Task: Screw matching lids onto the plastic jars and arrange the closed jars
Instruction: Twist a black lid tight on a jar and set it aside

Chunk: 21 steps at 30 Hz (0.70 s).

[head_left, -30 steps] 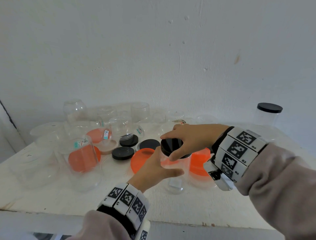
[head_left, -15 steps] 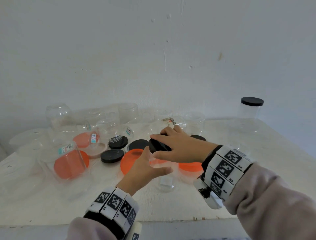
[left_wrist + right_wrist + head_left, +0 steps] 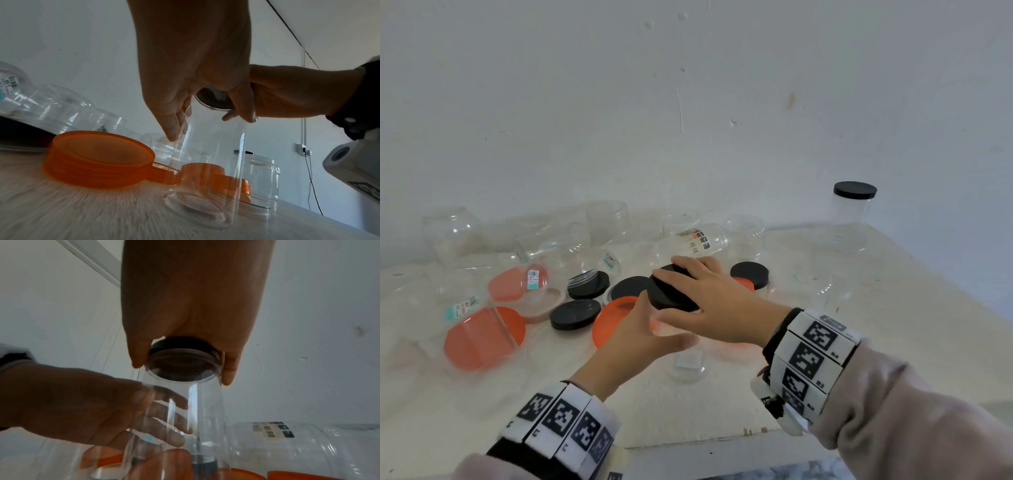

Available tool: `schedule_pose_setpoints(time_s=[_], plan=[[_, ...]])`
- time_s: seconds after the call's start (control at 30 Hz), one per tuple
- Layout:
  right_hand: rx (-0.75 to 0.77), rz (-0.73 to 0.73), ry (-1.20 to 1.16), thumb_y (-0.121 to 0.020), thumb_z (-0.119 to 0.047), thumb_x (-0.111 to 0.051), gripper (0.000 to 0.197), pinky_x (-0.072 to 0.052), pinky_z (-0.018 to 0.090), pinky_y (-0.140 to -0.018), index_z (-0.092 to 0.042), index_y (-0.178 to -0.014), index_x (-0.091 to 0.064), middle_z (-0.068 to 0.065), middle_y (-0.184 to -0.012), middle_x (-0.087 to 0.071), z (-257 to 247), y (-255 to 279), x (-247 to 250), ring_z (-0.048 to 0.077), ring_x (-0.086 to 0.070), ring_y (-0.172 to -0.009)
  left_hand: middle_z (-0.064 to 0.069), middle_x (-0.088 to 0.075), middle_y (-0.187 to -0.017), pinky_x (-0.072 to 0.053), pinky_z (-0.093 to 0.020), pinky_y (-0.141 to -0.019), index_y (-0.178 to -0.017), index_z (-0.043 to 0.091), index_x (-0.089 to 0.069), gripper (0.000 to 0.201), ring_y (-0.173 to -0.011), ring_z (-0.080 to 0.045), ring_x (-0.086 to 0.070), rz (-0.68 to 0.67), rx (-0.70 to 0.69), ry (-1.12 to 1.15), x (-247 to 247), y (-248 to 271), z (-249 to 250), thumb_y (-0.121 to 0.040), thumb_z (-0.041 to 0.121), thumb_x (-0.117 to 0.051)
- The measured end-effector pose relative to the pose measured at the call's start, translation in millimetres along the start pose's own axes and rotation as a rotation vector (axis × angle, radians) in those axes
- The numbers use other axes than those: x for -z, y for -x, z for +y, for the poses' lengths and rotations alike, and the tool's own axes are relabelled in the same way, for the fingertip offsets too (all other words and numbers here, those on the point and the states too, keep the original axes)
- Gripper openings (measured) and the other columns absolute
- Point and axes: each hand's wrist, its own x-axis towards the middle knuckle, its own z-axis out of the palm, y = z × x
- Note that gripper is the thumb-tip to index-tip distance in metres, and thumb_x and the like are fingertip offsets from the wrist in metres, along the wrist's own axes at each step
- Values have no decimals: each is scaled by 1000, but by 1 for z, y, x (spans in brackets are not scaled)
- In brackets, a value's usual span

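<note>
I count five black lids: one (image 3: 673,291) on the held jar, three loose ones (image 3: 575,314) (image 3: 588,285) (image 3: 629,287) at ten o'clock from it, one (image 3: 750,274) at two o'clock. One closed jar (image 3: 854,205) stands far at two o'clock. Orange lids (image 3: 484,337) are at least four. Clear jars I cannot count exactly.

An upright jar (image 3: 687,359) stands near the front edge of the worktop (image 3: 893,325), with a lid (image 3: 671,291) on its mouth. The right hand (image 3: 709,301) lies over that lid from the right; the left hand (image 3: 633,342) wraps the jar's wall from the left. Left of the jar lies a wide lid (image 3: 616,318), and further left a loose lid (image 3: 575,314). Behind them, jars lie on their sides (image 3: 698,240) along the wall. At the far right corner a closed jar (image 3: 852,212) stands apart.
</note>
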Motion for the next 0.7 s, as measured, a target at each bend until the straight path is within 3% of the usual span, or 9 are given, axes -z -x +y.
schedule_pose_setpoints(time_s=[0.1, 0.2, 0.33, 0.47, 0.63, 0.7], plan=[[38, -62, -50, -93, -53, -51, 70, -19, 30, -104, -46, -150, -12, -14, -156, -12, 16, 10, 6, 13, -12, -140, 27, -58, -121, -44, -22, -93, -132, 43, -39, 81, -114, 6, -52, -8, -46, -43, 1, -3, 2, -65, 41, -85], [1, -119, -71, -89, -55, -55, 81, -16, 34, -111, -54, -146, 3, -20, -157, -7, 43, 22, 17, 6, -7, -142, 35, -55, -120, -43, -9, -86, -134, 44, -38, 87, -111, 16, -49, -57, -63, -81, 9, -6, 5, -62, 37, -88], [-162, -112, -18, -89, -55, -55, 78, -18, 33, -114, -45, -151, -8, -14, -155, -16, 96, 33, 33, 7, -10, -141, 37, -58, -112, -44, -17, -89, -124, 52, -43, 84, -103, 16, -53, -188, -41, -144, 30, -19, 16, -51, 53, -84], [-338, -116, 102, -84, -67, -50, 84, -17, 41, -117, -36, -152, -12, -2, -157, -16, 144, 33, 41, 14, -6, -144, 40, -54, -116, -43, -7, -80, -116, 67, -44, 77, -109, 17, -50, -291, -144, -193, 50, -44, 52, -47, 72, -78], [-423, -209, 160, -78, -77, -47, 94, -10, 43, -117, -39, -152, -4, 3, -161, -5, 172, 28, 35, 19, 1, -147, 29, -60, -118, -49, -21, -87, -107, 75, -43, 75, -109, 7, -57, -289, -217, -110, 45, -107, 98, -41, 76, -78], [-438, -245, 152, -78, -77, -48, 94, -9, 43, -116, -41, -152, -2, 4, -161, -2, 176, 29, 34, 20, 2, -147, 21, -58, -121, -48, -27, -91, -118, 66, -42, 88, -110, 3, -58, -255, -228, -57, 32, -139, 112, -38, 74, -80]])
